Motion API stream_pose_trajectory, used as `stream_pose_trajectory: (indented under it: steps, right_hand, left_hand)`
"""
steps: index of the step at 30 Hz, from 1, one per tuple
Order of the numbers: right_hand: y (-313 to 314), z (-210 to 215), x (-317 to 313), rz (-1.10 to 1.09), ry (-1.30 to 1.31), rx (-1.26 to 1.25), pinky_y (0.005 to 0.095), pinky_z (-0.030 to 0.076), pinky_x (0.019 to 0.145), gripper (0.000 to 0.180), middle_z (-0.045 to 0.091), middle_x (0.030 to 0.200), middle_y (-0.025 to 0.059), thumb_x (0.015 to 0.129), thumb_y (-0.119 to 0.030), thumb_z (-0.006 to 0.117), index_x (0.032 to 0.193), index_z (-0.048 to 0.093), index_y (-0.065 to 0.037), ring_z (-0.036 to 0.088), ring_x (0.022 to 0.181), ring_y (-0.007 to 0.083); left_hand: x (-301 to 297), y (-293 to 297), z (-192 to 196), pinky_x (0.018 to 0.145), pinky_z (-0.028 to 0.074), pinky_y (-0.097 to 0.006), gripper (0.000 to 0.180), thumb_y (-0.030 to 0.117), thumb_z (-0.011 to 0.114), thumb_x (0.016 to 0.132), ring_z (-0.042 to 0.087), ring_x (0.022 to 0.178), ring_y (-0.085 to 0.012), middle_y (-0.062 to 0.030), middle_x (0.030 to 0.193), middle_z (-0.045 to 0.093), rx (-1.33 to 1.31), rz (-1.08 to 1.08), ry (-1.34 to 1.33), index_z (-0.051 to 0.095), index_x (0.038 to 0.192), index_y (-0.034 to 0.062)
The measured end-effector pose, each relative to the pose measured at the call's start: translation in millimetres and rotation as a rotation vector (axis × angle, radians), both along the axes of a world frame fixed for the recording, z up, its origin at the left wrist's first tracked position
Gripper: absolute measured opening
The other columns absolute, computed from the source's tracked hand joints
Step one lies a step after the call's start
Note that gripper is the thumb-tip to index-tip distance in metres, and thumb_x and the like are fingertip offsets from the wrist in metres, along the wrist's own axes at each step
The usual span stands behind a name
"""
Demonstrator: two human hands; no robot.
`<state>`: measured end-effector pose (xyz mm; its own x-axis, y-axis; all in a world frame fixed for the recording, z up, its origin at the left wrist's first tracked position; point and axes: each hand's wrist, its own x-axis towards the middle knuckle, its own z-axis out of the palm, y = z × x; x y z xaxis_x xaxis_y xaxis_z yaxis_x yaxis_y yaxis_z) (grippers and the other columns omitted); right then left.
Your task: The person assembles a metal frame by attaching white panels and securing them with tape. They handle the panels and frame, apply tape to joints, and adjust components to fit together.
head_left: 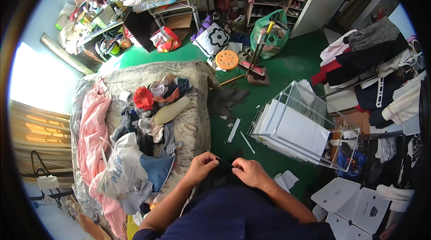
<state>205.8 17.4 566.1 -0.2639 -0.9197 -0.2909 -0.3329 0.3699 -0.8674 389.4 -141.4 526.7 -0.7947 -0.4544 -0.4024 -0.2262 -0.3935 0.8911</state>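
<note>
Both my hands are close in front of my dark blue top, beside the bed's near right corner. My left hand [201, 168] pinches one end of a small dark cloth-like thing [225, 164]. With thumb and fingers pressed together, my right hand [249, 173] grips its other end. The thing is stretched between them; its kind cannot be made out against the dark background. To the left, a heap of small clothes [142, 121] lies on the bed [197, 118], with a pale insole-shaped piece [173, 110] on top. A white plastic bag [120, 168] lies nearer me.
On the green floor [287, 67] at right, a wire-frame rack [292, 127] with white panels leans over. An orange stool [227, 60], a green bag [271, 37] and shoes are farther off. Hanging clothes [372, 51] and white panels [336, 195] line the right; pink bedding [93, 123] lies left.
</note>
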Motion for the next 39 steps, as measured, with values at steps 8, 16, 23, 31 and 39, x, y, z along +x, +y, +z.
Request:
stream_pose_trajectory:
  steps: [8, 16, 23, 31, 39]
  right_hand:
    - [-53.6, 5.3, -64.4, -0.036, 0.072, 0.044, 0.0433, 0.053, 0.07, 0.016, 0.071, 0.087, 0.0148, 0.09, -0.018, 0.067, 0.098, 0.063, -0.005, 0.069, 0.081, 0.0346]
    - [-142.9, 8.8, -131.9, -0.181, 0.15, 0.159, 0.0442, 0.052, 0.07, 0.015, 0.07, 0.087, 0.0126, 0.09, -0.019, 0.066, 0.097, 0.063, -0.007, 0.068, 0.082, 0.0342]
    - [-212.6, 27.1, -191.0, -0.34, 0.287, 0.19, 0.0434, 0.052, 0.068, 0.012, 0.069, 0.083, 0.0116, 0.089, -0.018, 0.066, 0.095, 0.064, -0.008, 0.067, 0.077, 0.0339]
    - [-243.4, 18.8, -276.9, -0.49, 0.319, 0.209, 0.0434, 0.052, 0.07, 0.012, 0.069, 0.085, 0.0142, 0.088, -0.015, 0.066, 0.093, 0.064, -0.005, 0.068, 0.08, 0.0355]
    - [-291.2, 5.8, -411.5, -0.5, 0.331, 0.144, 0.0444, 0.051, 0.069, 0.011, 0.068, 0.083, 0.0156, 0.087, -0.014, 0.066, 0.092, 0.064, -0.005, 0.066, 0.079, 0.0375]
  left_hand:
    - [-70.2, -58.3, -12.4, 0.071, 0.044, -0.021, 0.006, 0.007, 0.066, 0.096, 0.052, 0.079, -0.0028, 0.0043, 0.087, 0.061, -0.027, -0.074, -0.066, 0.062, 0.093, 0.0036]
    - [-158.3, -170.2, -36.4, 0.078, 0.047, -0.023, 0.005, 0.008, 0.066, 0.097, 0.057, 0.087, -0.0045, 0.0011, 0.096, 0.066, 0.064, -0.273, -0.031, 0.064, 0.096, 0.0029]
    - [-238.3, -263.5, -34.5, 0.075, 0.048, -0.025, 0.008, 0.009, 0.066, 0.096, 0.058, 0.083, -0.0068, 0.0006, 0.089, 0.065, -0.099, -0.488, 0.038, 0.064, 0.098, 0.0015]
    - [-311.0, -333.6, -35.5, 0.072, 0.049, -0.028, 0.015, 0.016, 0.069, 0.093, 0.059, 0.079, -0.0086, -0.002, 0.082, 0.064, -0.228, -0.522, -0.102, 0.063, 0.097, 0.0027]
    - [-409.8, -409.7, -55.5, 0.073, 0.052, -0.035, 0.02, 0.024, 0.071, 0.09, 0.067, 0.08, -0.0198, -0.0078, 0.085, 0.069, -0.485, -0.519, -0.3, 0.066, 0.098, 0.0062]
